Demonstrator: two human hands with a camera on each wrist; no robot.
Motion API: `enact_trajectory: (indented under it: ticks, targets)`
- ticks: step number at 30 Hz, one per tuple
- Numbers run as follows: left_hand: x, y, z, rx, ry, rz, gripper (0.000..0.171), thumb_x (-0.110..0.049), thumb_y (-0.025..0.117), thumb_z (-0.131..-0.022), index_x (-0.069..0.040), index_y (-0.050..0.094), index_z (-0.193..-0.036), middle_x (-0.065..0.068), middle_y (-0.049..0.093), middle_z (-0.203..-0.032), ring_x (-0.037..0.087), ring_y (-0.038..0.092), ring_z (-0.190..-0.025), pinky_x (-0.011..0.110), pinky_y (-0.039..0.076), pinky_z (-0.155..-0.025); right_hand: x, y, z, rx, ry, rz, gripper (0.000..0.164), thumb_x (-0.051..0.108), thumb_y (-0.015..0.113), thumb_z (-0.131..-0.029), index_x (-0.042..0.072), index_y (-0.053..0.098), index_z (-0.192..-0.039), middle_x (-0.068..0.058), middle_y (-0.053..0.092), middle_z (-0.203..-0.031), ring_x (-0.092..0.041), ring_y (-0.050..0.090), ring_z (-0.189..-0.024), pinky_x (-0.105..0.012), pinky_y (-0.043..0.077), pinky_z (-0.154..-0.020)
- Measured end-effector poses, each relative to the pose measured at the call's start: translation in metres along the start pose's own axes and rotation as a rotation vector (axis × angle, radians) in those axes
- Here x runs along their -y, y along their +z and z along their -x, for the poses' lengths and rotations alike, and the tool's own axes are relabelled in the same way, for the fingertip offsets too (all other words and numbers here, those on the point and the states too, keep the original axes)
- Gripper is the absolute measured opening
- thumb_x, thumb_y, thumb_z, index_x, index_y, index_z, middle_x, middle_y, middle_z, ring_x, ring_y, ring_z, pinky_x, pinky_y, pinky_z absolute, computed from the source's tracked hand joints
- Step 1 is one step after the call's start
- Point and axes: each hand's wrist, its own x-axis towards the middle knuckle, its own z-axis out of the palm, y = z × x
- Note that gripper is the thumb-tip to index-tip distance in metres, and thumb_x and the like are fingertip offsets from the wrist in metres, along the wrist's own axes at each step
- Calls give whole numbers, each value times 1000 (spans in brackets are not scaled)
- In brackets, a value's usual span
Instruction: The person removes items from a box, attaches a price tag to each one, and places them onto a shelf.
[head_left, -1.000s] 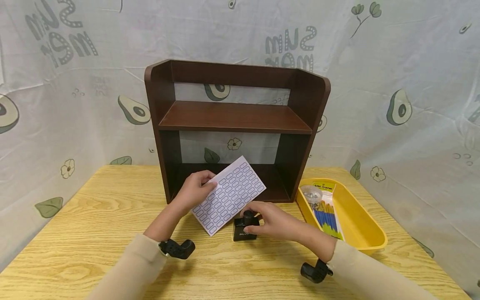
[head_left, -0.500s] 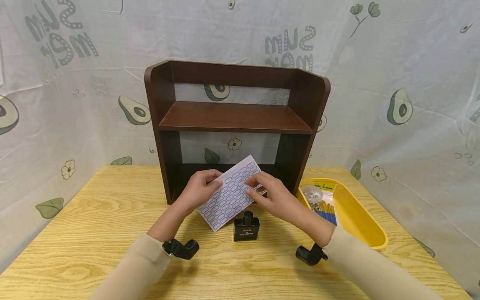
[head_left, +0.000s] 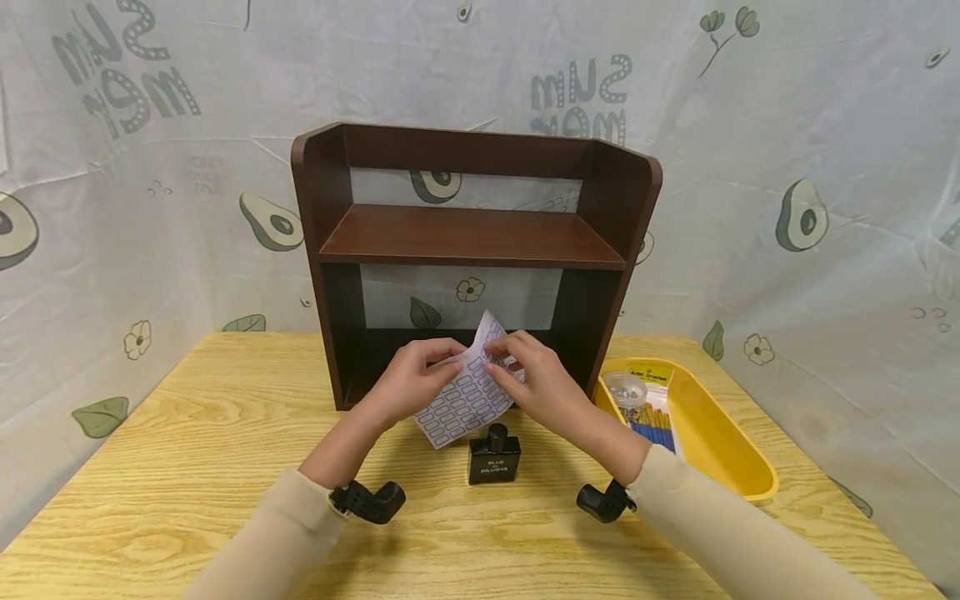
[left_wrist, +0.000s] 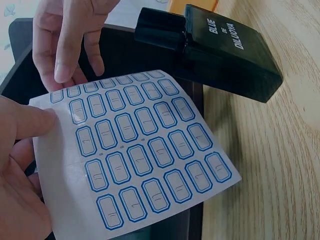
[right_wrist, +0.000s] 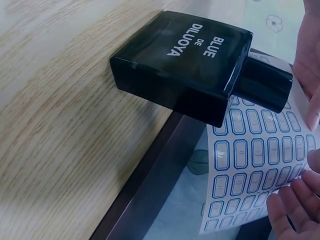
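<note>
1. Left hand point(head_left: 416, 379): thumb and fingers pinching label sheet point(head_left: 459, 408), beyond and left of black bottle point(head_left: 493, 463).
2. Right hand point(head_left: 543, 379): thumb and fingertips narrowed on sheet's bent edge, beyond and right of bottle.
3. Label sheet: bowed, tilted, raised behind bottle.
4. Forearms: converging, flanking bottle.

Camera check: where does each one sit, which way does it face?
Head: on the head, facing forward and down at label sheet, shelf unit; left hand, right hand, sleeves show.
Left wrist: on that wrist, facing the sheet and black bottle; parts of both hands show.
Right wrist: on that wrist, facing bottle and sheet; both hands show in part.
Wrist views share bottle, sheet, tabletop.
</note>
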Motion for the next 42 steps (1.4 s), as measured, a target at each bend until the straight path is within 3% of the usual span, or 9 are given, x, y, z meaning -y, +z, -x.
enact_trajectory:
  ticks: [8,19,42]
  targets:
    - [-6,3,0,4,65,-78,17,-5,62,-103,-6,75,-115,14,77,-117,27,76,-104,46,62,-95,2,2,0,-24,1,-4,18,10,69,-101,2,70,-116,-12,70,-112,-23,70,-97,-40,63,-86]
    - [-13,3,2,-19,84,-110,18,-5,62,-103,-6,75,-117,14,77,-117,26,77,-101,43,63,-91,4,2,-1,-99,23,-28,7,11,73,-98,6,72,-103,-6,75,-96,-16,70,-85,-29,62,-79]
    - [-15,6,3,-36,83,-127,20,-4,63,-103,-4,74,-119,15,77,-119,27,78,-101,42,64,-91,7,5,2,-115,22,-37,5,6,70,-99,4,69,-103,-8,76,-95,-17,72,-84,-33,64,-82]
